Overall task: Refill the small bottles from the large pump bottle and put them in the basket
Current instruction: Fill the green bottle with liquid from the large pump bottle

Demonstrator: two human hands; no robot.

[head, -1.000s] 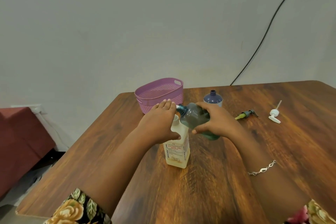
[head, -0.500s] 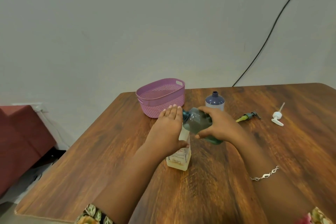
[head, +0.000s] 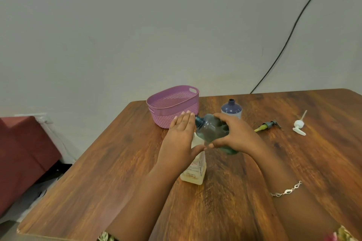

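A pale plastic bottle (head: 195,172) with a printed label and a little yellowish liquid at its bottom stands upright on the wooden table (head: 117,162). My left hand (head: 180,139) holds its upper part, thumb across the front and fingers stretched straight beside the neck. My right hand (head: 235,135) grips a translucent teal bottle (head: 211,129), tipped on its side with its open neck pointing left, over the pale bottle's top. The pale bottle's mouth is hidden behind my left hand. A pink woven basket (head: 172,103) stands behind my left hand, with nothing visible inside it.
An uncapped dark blue bottle (head: 231,108) stands behind my right hand. Two loose pump heads lie to the right: a grey one with a green tube (head: 268,125) and a white one (head: 299,125). A red seat (head: 23,152) sits off the table's left edge.
My left hand's fingers have straightened beside the pale bottle's neck. The teal bottle stays tilted in my right hand over the same spot.
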